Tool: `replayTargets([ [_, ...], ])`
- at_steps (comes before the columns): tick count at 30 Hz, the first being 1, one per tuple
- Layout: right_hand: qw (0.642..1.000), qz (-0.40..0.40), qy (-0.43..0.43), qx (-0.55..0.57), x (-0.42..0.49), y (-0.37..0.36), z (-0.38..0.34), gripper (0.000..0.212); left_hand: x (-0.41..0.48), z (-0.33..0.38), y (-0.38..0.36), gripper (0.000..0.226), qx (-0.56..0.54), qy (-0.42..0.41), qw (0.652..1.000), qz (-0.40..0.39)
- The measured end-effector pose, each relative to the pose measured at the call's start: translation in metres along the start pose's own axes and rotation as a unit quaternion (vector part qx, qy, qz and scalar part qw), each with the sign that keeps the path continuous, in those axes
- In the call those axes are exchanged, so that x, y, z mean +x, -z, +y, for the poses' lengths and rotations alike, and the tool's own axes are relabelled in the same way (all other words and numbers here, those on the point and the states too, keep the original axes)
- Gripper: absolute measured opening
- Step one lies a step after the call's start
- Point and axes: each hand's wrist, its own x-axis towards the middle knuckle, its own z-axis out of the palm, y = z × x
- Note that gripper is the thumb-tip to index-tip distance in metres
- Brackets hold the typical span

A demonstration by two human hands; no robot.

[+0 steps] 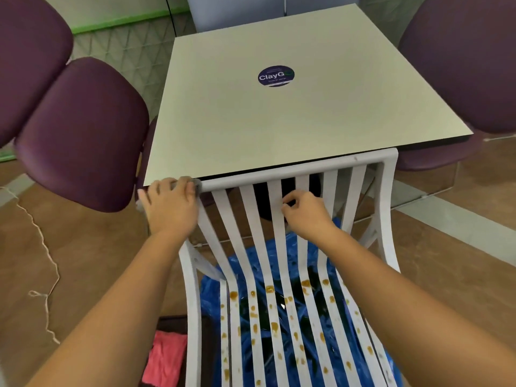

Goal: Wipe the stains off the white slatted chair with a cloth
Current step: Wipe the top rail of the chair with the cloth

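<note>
The white slatted chair [293,170] stands in front of me, its back against the table edge. Several brown stains [270,289] dot the seat slats near the bottom of the view. My left hand [170,205] is closed around the top rail at the chair's left corner. My right hand [305,212] pinches one of the middle back slats, fingers curled around it. A pink cloth [164,358] lies on the floor to the left of the chair, held by neither hand.
A cream square table [293,121] with a round dark sticker [276,75] is just beyond the chair. Purple padded chairs [81,135] flank it left and right. Blue plastic sheeting [282,248] lies under the chair. A thin string [42,247] trails on the wooden floor at left.
</note>
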Motion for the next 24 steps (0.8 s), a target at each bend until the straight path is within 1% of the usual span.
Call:
replayTargets([
  [1, 0.998, 0.052, 0.032, 0.008, -0.006, 0.001, -0.004, 0.022, -0.002, 0.015, 0.001, 0.039, 0.009, -0.028, 1.000, -0.001],
  [3, 0.981, 0.151, 0.123, 0.017, -0.017, 0.005, -0.017, 0.017, -0.009, 0.048, -0.001, 0.037, -0.003, -0.088, 0.996, -0.008],
  [4, 0.968, 0.183, 0.169, 0.021, -0.019, 0.007, -0.025, 0.018, -0.013, 0.064, -0.004, 0.038, -0.024, -0.115, 0.993, -0.018],
  [6, 0.949, 0.211, 0.230, 0.035, -0.015, 0.009, -0.040, 0.023, -0.018, 0.092, -0.006, 0.045, -0.098, -0.159, 0.981, -0.046],
  [7, 0.945, 0.208, 0.248, 0.039, -0.010, 0.008, -0.047, 0.027, -0.019, 0.102, -0.004, 0.047, -0.150, -0.167, 0.973, -0.062],
  [8, 0.946, 0.191, 0.260, 0.034, -0.005, 0.007, -0.053, 0.031, -0.017, 0.108, 0.000, 0.047, -0.221, -0.154, 0.960, -0.081],
  [9, 0.950, 0.158, 0.268, 0.022, 0.001, 0.006, -0.059, 0.035, -0.015, 0.109, 0.007, 0.045, -0.299, -0.123, 0.941, -0.099],
  [10, 0.956, 0.116, 0.269, 0.000, 0.005, 0.005, -0.064, 0.040, -0.013, 0.106, 0.014, 0.042, -0.368, -0.088, 0.920, -0.098],
  [11, 0.962, 0.076, 0.261, -0.027, 0.010, 0.003, -0.068, 0.045, -0.011, 0.099, 0.020, 0.037, -0.407, -0.058, 0.909, -0.071],
  [12, 0.966, 0.044, 0.247, -0.057, 0.014, 0.001, -0.072, 0.050, -0.008, 0.090, 0.024, 0.033, -0.406, -0.033, 0.913, -0.026],
  [14, 0.965, 0.024, 0.224, -0.137, 0.022, -0.006, -0.082, 0.054, 0.004, 0.066, 0.026, 0.027, -0.325, 0.008, 0.943, 0.071],
  [15, 0.955, 0.029, 0.223, -0.196, 0.026, -0.011, -0.088, 0.054, 0.012, 0.053, 0.026, 0.026, -0.274, 0.029, 0.956, 0.100],
  [16, 0.938, 0.039, 0.226, -0.260, 0.028, -0.017, -0.094, 0.053, 0.019, 0.044, 0.025, 0.025, -0.228, 0.041, 0.967, 0.102],
  [17, 0.918, 0.049, 0.235, -0.317, 0.030, -0.023, -0.099, 0.052, 0.025, 0.037, 0.022, 0.025, -0.181, 0.046, 0.979, 0.077],
  [18, 0.898, 0.056, 0.251, -0.358, 0.031, -0.031, -0.103, 0.050, 0.029, 0.033, 0.018, 0.026, -0.118, 0.038, 0.992, 0.033],
  [20, 0.872, 0.043, 0.280, -0.400, 0.038, -0.045, -0.103, 0.049, 0.035, 0.032, 0.010, 0.029, 0.018, -0.010, 0.998, -0.055],
  [22, 0.868, 0.025, 0.279, -0.411, 0.043, -0.057, -0.096, 0.053, 0.043, 0.033, 0.007, 0.036, 0.070, -0.026, 0.990, -0.123],
  [24, 0.866, 0.040, 0.271, -0.419, 0.046, -0.062, -0.089, 0.055, 0.053, 0.033, 0.007, 0.044, 0.071, -0.010, 0.980, -0.184],
])
